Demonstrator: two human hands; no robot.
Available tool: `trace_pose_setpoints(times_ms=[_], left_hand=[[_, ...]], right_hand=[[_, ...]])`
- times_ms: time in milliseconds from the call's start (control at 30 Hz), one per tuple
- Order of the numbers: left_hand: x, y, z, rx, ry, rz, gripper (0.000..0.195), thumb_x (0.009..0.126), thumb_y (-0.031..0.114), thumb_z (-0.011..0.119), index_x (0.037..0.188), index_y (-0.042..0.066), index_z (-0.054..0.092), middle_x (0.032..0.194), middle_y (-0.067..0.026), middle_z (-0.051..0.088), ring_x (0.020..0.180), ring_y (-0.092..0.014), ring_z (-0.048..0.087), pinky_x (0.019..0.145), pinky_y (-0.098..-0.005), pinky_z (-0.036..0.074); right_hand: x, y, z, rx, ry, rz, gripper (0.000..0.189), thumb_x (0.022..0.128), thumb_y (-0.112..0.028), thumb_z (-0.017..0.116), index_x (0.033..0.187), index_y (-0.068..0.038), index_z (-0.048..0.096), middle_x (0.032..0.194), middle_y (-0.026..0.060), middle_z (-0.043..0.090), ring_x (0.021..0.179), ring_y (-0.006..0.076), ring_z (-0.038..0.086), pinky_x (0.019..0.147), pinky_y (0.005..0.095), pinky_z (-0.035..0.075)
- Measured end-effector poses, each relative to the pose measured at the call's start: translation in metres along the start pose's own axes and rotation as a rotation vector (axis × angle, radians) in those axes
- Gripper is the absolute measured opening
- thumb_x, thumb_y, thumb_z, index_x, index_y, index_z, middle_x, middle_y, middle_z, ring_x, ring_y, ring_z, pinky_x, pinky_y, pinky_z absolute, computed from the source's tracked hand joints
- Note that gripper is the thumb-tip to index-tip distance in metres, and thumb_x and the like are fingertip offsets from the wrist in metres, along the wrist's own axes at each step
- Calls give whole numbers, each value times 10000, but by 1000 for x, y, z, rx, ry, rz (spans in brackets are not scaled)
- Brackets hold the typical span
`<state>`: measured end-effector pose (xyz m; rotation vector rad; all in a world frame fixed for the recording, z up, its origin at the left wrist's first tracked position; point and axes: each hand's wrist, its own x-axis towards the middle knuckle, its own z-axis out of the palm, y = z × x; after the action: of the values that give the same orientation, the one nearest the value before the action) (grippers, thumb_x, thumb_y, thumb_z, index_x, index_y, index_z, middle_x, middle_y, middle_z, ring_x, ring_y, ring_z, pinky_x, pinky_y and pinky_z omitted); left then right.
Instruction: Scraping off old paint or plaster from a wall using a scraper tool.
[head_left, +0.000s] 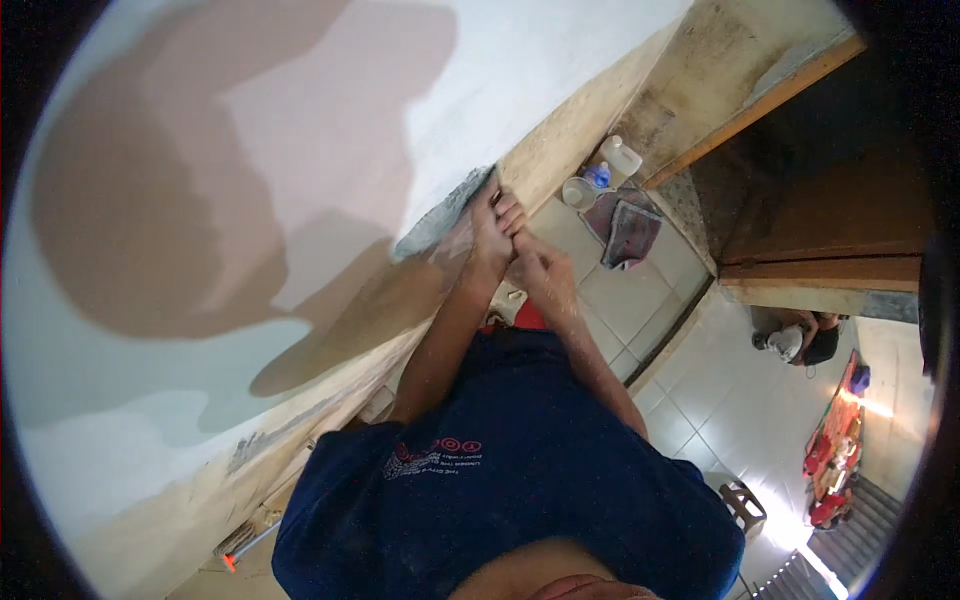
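Against the painted wall (510, 75), my left hand (491, 229) is raised with its fingers curled at the tip of a grey patch (446, 217), where the white coat meets rough beige wall. A small dark gap shows between its fingers; whether it holds something is hidden. Just to its right, my right hand (547, 274) has bent fingers that meet or nearly meet the left hand's fingers and wrist. Nothing in its grasp can be made out. Broad shadows fall across the wall on the left.
By the wall's foot are a plastic jug (621, 159), a clear container (579, 193), a blue item (598, 175) and a folded cloth mat (634, 229). A wooden door frame (757, 112) stands right. Beyond the doorway, a person (799, 341) sits near a stool (742, 506).
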<state>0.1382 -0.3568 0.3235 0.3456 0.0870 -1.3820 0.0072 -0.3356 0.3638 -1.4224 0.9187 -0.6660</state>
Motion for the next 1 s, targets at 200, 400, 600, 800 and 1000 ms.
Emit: trace_pose_setpoints(times_ms=[200,400,600,800,1000], left_hand=[[-2,-7,-1,-101,-29,75,341,836,348,534,609,111,441,423,55,342,299,-57,249,289,-198,173],[8,-5,2,-79,64,6,336,826,349,552,620,104,451,422,53,347,294,-59,243,282,-198,175],[-5,4,-4,-64,-106,-83,383,818,384,550,571,126,414,420,51,370,306,-58,273,300,-198,189],[-11,-8,5,6,42,51,364,811,381,560,579,140,418,428,56,366,307,-58,267,298,-199,187],[5,-9,7,-28,142,61,351,815,392,556,592,148,437,432,60,353,304,-60,244,291,-195,167]], right_hand=[[0,8,-7,-76,-11,1,316,871,-248,494,905,50,592,701,-6,529,690,71,458,631,230,398],[5,-6,-7,-23,-6,25,306,871,-231,501,927,56,590,740,20,567,715,69,478,649,244,406],[-6,0,7,-14,17,-10,327,879,-264,485,929,39,598,604,-32,457,588,49,402,534,227,359],[3,0,-5,-40,-9,-99,284,870,-213,498,970,44,571,636,33,503,646,63,440,572,236,393],[10,2,-11,-97,-28,-41,328,871,-265,502,986,29,589,694,29,536,686,75,459,623,249,405]])
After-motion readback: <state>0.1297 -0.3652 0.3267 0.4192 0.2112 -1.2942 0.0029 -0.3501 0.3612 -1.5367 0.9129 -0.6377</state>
